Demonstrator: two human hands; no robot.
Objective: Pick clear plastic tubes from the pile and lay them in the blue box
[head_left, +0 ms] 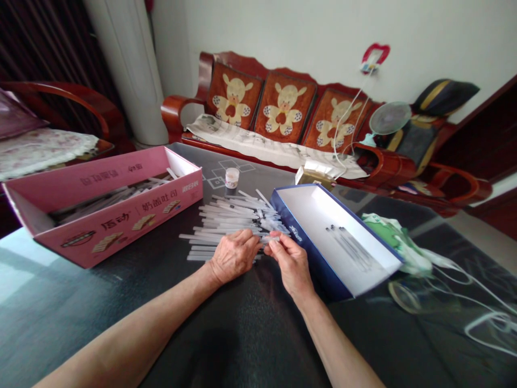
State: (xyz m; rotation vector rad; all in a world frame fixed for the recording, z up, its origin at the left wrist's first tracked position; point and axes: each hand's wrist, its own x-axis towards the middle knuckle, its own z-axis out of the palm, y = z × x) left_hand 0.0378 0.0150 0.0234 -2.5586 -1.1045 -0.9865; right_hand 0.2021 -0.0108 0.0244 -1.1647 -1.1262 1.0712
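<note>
A pile of thin, whitish translucent tubes [218, 215] lies on the dark table, several with dark spots at their ends. At its near edge, my left hand [238, 252] is closed, back upward, with its fingertips curled toward my right hand; what they grip is hidden. My right hand [291, 261] pinches a small whitish translucent piece [271, 239] between thumb and forefinger. The fingertips of both hands almost meet. Just right of them stands an open blue box [319, 258] with a white inside, where several slim clear tubes with dark ends [351, 245] lie.
At left stands an open pink carton [141, 215] holding more tubes. A small cup [231, 179] is behind the pile. A green-and-white packet [398, 242], a clear round object [412, 296] and white cables [488, 323] lie at right. A wooden sofa [242, 145] stands beyond the table.
</note>
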